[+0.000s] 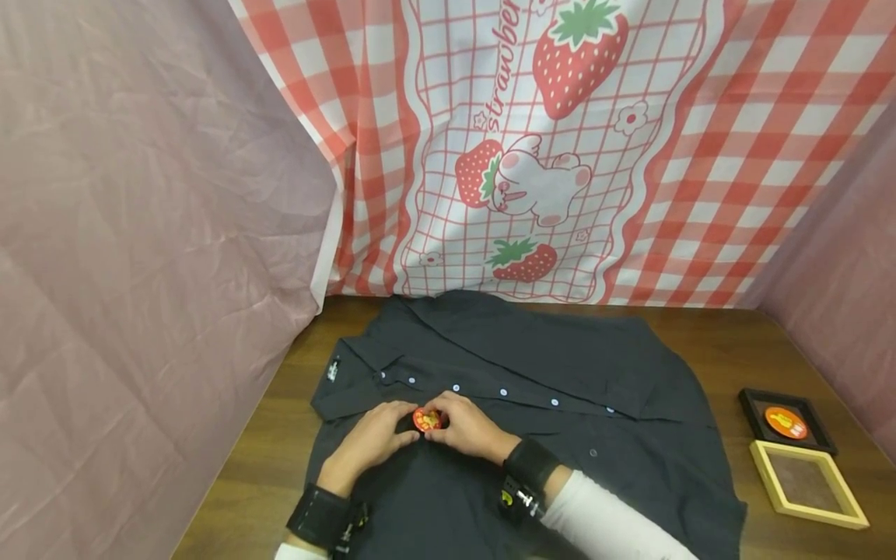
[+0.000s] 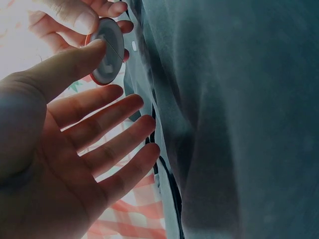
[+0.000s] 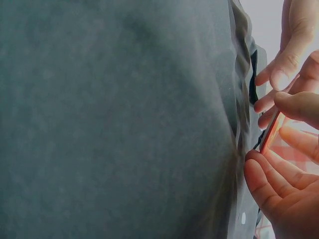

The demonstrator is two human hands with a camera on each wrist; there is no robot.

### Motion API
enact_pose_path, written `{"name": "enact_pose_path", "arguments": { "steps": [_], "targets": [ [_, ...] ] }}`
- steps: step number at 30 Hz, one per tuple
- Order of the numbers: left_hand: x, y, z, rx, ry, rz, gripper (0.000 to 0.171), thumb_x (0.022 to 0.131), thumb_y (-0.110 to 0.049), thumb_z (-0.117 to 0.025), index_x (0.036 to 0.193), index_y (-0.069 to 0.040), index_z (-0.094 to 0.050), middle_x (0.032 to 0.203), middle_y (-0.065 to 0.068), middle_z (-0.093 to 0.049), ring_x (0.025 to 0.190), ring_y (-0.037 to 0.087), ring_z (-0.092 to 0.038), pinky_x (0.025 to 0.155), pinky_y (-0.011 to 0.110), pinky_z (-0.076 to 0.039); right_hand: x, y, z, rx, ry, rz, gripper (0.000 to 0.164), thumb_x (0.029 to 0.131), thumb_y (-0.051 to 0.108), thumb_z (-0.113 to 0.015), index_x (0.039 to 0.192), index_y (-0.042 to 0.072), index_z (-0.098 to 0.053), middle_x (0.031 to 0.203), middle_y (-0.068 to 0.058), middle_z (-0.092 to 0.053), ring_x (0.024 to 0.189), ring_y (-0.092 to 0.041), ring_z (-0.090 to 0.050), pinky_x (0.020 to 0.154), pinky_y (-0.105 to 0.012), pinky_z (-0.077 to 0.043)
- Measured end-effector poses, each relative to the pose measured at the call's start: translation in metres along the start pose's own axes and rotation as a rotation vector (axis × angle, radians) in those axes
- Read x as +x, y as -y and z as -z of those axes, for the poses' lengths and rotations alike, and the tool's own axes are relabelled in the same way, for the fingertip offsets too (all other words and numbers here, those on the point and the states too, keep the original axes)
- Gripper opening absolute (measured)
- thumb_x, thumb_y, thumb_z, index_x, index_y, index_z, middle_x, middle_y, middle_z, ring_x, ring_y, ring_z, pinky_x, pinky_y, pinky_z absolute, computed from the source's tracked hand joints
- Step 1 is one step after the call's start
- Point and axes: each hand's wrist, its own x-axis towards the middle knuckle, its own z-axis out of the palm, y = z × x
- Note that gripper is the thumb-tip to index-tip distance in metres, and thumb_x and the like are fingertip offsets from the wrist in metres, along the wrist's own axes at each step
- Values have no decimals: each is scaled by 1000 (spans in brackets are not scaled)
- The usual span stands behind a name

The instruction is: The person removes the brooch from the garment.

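Observation:
A round red and yellow pin-back badge (image 1: 426, 420) is held above the dark button-up shirt (image 1: 630, 482). My right hand (image 1: 469, 428) pinches its edge between thumb and fingers. In the left wrist view the badge's metal back shows, with a thin pin (image 2: 115, 51) slanting across it, its end near the rim. My left hand (image 1: 371, 435) is beside it; its fingers are straight and spread in the left wrist view, and its thumb (image 2: 92, 57) overlaps the badge's back near the pin. From the right wrist view the badge (image 3: 271, 132) appears edge-on.
The shirt lies spread on a brown wooden table (image 1: 245, 474), its white buttons (image 1: 503, 392) in a row. To the right are a black frame (image 1: 752, 412) holding an orange badge (image 1: 785, 422) and a pale wooden frame (image 1: 773, 482). A strawberry-print cloth (image 1: 518, 194) hangs behind.

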Motion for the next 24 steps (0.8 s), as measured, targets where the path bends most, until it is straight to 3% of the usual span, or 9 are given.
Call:
{"name": "enact_pose_path", "arguments": {
  "steps": [24],
  "targets": [
    [2,-5,2,-21,-66,-10,37,88,-22,-72,120,-5,-67,119,11,-69,114,29,-63,99,50,-49,-3,-1,3,69,-68,15,30,79,14,-79,107,8,-70,95,-3,-63,79,-15,-61,68,-19,-48]
  ]
}}
